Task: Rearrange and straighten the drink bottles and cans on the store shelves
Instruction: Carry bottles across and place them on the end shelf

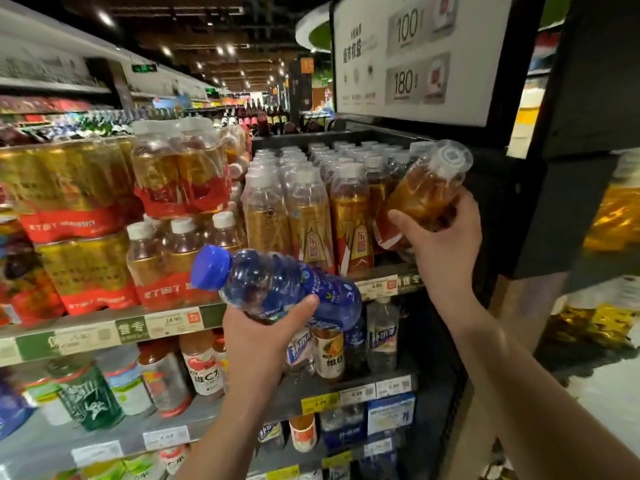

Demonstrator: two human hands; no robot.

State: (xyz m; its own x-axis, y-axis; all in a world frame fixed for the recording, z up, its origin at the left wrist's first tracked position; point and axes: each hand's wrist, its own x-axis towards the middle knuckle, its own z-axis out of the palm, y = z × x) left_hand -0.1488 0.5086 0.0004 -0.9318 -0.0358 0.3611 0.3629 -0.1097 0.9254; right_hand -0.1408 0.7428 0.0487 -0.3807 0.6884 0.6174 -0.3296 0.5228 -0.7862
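Note:
My left hand (pixel 263 332) grips a clear blue bottle with a blue cap (pixel 277 285), held on its side with the cap pointing left, in front of the upper shelf's edge. My right hand (pixel 440 244) holds an amber drink bottle with a clear white cap (pixel 427 190), tilted toward the upper right, at the right end of the upper shelf. Beside it stand rows of upright amber bottles with gold and red labels (pixel 349 216).
Shrink-wrapped multipacks of amber drinks (pixel 180 168) are stacked at left. Price-tag strips (pixel 166 323) line the shelf edges. Lower shelves hold mixed bottles (pixel 204 368). A white sign board (pixel 415 57) hangs above the shelf, with a dark cabinet side (pixel 540 202) at right.

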